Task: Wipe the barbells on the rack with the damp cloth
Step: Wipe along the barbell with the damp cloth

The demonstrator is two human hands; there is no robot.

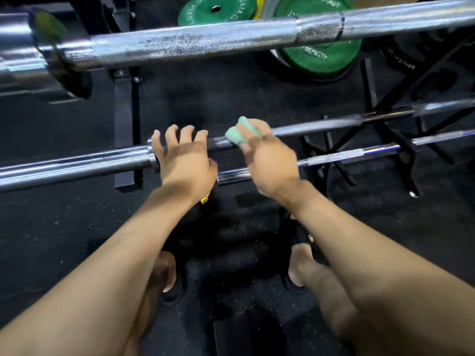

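Note:
Three chrome barbells lie across a black rack. The top barbell (195, 43) runs close under the camera. My right hand (267, 160) holds a mint-green cloth (237, 133) wrapped on the middle barbell (316, 125), its fingers curled around cloth and shaft. My left hand (183, 156) hovers over that bar beside its collar, fingers spread and slightly bent, gripping nothing that I can see. A lower barbell (334, 158) passes under my right hand.
Green weight plates (318, 53) lean at the back behind the top bar. A black rack upright (127, 124) stands left of my hands, and black crossed frame legs (390, 119) on the right. The floor is black rubber; my feet in black slippers stand below.

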